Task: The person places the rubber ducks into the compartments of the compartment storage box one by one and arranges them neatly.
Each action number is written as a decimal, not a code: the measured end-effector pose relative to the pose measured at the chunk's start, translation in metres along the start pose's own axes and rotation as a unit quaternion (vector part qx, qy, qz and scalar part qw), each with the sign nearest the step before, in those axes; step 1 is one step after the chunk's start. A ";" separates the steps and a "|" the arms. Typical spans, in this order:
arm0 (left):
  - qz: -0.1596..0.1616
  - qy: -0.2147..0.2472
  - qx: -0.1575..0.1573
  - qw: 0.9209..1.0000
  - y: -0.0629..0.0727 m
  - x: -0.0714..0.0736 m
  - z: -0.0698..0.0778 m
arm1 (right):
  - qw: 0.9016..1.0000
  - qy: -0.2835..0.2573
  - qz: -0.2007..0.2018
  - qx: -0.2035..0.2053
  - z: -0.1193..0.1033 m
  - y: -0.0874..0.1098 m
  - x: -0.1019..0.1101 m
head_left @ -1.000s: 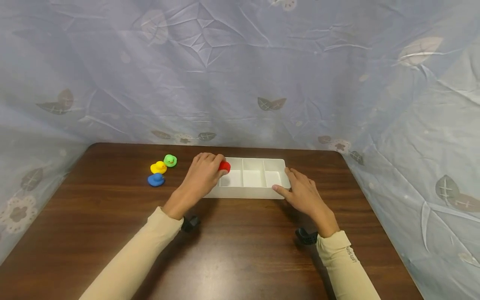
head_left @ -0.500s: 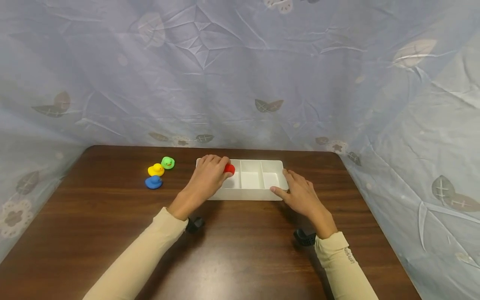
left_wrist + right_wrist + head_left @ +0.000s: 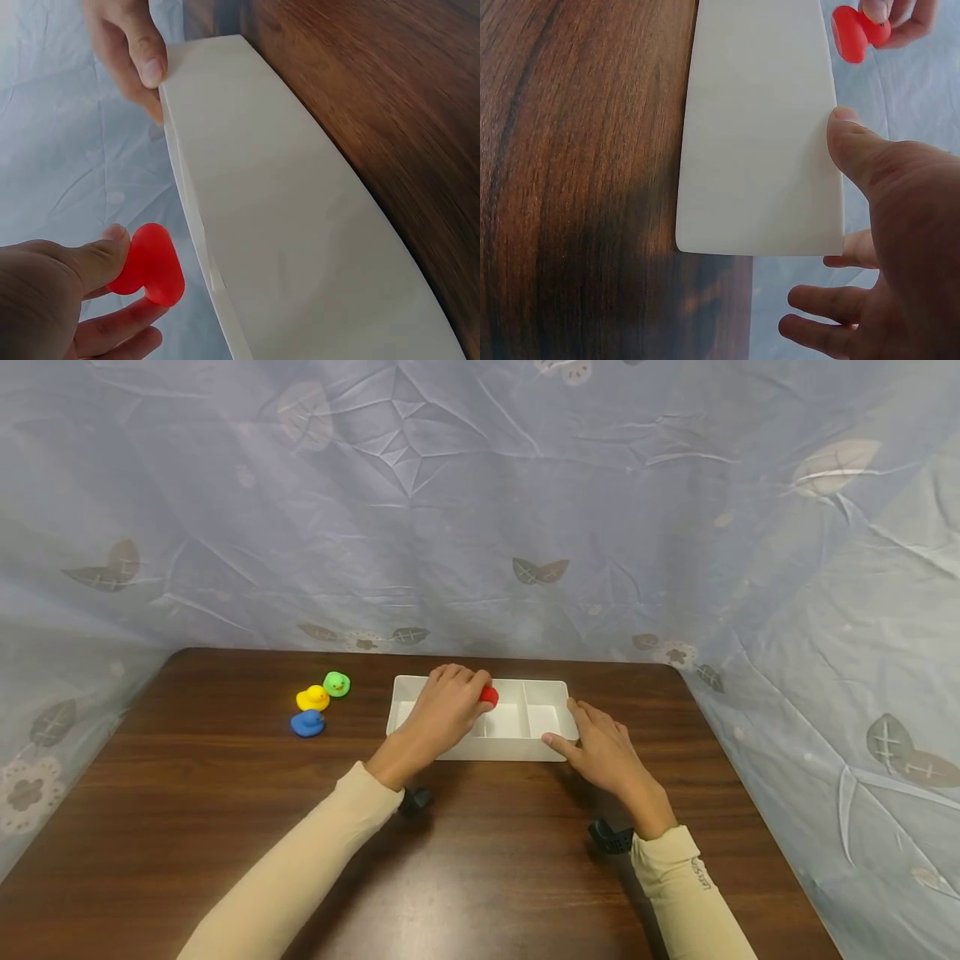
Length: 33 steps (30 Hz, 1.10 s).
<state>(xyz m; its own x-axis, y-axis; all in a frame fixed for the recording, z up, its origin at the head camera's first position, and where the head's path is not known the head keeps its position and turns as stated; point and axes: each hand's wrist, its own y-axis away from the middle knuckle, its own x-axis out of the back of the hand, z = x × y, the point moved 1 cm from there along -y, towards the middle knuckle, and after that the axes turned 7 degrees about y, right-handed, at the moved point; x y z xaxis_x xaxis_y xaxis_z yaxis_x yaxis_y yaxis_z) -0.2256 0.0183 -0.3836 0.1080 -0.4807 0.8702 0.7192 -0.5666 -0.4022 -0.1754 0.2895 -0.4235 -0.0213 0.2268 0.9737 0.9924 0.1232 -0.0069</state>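
My left hand (image 3: 447, 708) holds a red rubber duck (image 3: 489, 696) between thumb and fingers above the white divided tray (image 3: 517, 749). In the left wrist view the duck (image 3: 155, 264) hangs just outside the tray's upper edge, apart from it, its head partly covered by the fingers. At the tray's right end, my right hand (image 3: 606, 749) grips the corner. In the right wrist view its thumb lies on the rim of the long wall (image 3: 761, 150), with the fingers around the short end. My left hand and forearm hide part of the left compartments.
Left of the tray, a green duck (image 3: 337, 684), a yellow duck (image 3: 312, 698) and a blue duck (image 3: 307, 723) sit close together on the brown wooden table (image 3: 480, 860). A patterned cloth (image 3: 450, 527) hangs behind the table's far edge.
My left hand has carried the red duck to the right over the tray, uncovering the tray's left end. The right hand stays at its corner, and the other ducks have not moved.
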 end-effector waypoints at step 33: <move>-0.095 -0.016 -0.023 0.995 -0.046 -0.038 0.043 | 1.000 0.009 -0.009 -0.002 -0.002 0.001 0.002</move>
<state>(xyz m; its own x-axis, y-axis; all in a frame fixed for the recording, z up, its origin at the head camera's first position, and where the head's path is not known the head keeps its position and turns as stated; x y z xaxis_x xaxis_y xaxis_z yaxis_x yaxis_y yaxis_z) -0.2336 0.0913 -0.3865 -0.0050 -0.3404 0.9403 0.6967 -0.6757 -0.2409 -0.1744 0.2881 -0.4212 -0.0370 0.2080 0.9774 0.9924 0.1229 0.0114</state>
